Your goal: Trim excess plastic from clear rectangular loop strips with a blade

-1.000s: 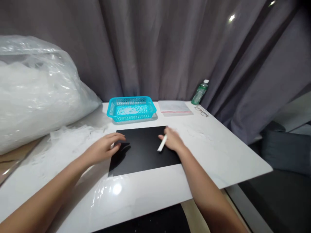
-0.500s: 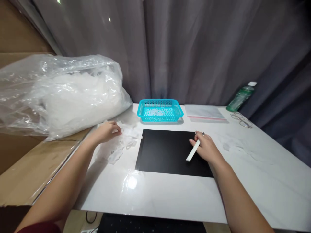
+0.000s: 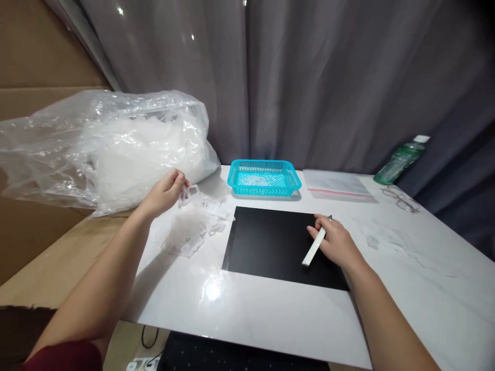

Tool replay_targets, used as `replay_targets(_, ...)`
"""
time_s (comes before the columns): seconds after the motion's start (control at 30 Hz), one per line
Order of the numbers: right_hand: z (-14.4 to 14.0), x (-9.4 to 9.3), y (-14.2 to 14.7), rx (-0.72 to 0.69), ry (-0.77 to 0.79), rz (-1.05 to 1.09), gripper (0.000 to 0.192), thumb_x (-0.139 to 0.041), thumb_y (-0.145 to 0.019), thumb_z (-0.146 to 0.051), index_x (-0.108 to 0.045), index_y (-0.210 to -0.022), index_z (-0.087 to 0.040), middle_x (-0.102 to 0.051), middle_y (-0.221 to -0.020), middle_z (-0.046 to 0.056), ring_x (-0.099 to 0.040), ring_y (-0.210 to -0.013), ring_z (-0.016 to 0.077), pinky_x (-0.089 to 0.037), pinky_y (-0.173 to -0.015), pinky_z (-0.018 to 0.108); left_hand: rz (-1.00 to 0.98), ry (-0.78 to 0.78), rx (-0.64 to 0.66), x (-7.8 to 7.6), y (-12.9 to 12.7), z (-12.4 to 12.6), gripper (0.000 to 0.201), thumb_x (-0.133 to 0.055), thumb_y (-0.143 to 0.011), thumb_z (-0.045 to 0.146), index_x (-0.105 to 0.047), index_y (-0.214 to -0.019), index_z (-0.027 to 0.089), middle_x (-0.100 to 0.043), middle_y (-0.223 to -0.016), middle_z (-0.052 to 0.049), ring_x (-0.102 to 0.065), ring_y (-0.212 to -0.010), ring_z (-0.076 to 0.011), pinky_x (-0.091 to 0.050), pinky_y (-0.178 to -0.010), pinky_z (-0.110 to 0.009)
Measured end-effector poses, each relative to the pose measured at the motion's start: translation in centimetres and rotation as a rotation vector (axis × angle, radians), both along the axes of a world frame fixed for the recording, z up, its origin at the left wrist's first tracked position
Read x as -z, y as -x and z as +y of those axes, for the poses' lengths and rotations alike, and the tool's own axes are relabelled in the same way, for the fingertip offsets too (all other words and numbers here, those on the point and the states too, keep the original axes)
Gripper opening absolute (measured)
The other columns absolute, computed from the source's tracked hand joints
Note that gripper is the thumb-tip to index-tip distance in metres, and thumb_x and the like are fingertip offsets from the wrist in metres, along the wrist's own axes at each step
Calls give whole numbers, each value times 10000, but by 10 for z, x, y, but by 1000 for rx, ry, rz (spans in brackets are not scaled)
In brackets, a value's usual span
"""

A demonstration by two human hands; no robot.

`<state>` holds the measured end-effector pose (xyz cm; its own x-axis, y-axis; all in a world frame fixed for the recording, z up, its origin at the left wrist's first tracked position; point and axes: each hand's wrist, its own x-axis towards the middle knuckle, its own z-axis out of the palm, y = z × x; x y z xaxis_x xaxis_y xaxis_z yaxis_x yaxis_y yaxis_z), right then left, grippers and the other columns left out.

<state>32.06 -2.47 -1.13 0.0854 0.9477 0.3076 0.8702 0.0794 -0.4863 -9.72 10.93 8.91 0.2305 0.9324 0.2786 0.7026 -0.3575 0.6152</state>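
My left hand (image 3: 167, 191) is raised over the left of the table, finger and thumb pinched on a thin translucent plastic piece (image 3: 190, 191) with cut-out openings. Below it lies a loose heap of similar clear pieces (image 3: 189, 226), some of it blurred. Over the right part of a black mat (image 3: 266, 245), my right hand (image 3: 335, 241) is closed around a slim, flat white tool (image 3: 315, 248) with a grey pointed upper end. Its lower end points down toward the mat; whether it touches cannot be made out.
Behind the mat stands a blue perforated basket (image 3: 265, 189) with whitish bits inside. A large clear bag (image 3: 139, 154) of white material rests at left on cardboard (image 3: 77, 252). Zip bags (image 3: 336, 184), glasses (image 3: 400, 198), a green bottle (image 3: 400, 162) and clear scraps (image 3: 386, 242) are at right.
My left hand has risen from the heap, lifting a clear plastic piece. My right hand keeps the white tool over the mat. The whole view has shifted slightly.
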Motion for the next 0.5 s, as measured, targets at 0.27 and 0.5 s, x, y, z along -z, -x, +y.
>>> replay_targets(0.27,-6,1,35,-228,148,411,246,-515,-889,-404,-400,-749,-238,-655,-1141,119,-592,-1160,251,-461,-904,404,-626,658,446,10,-73,-40,278,-603,-856,427,-480,-975,207,-611,-1164,-85,-665,-907,-190,-547,-658,-290)
replay_targets(0.5,-10,7,66,-413,353,675,282,-649,-815,-328,-385,-800,-232,-574,-1308,135,-608,-1119,225,-478,-879,388,-508,844,872,75,-123,-67,393,-616,-820,105,-495,-1173,227,-470,-1386,-124,-585,-1166,-201,-501,-906,-346)
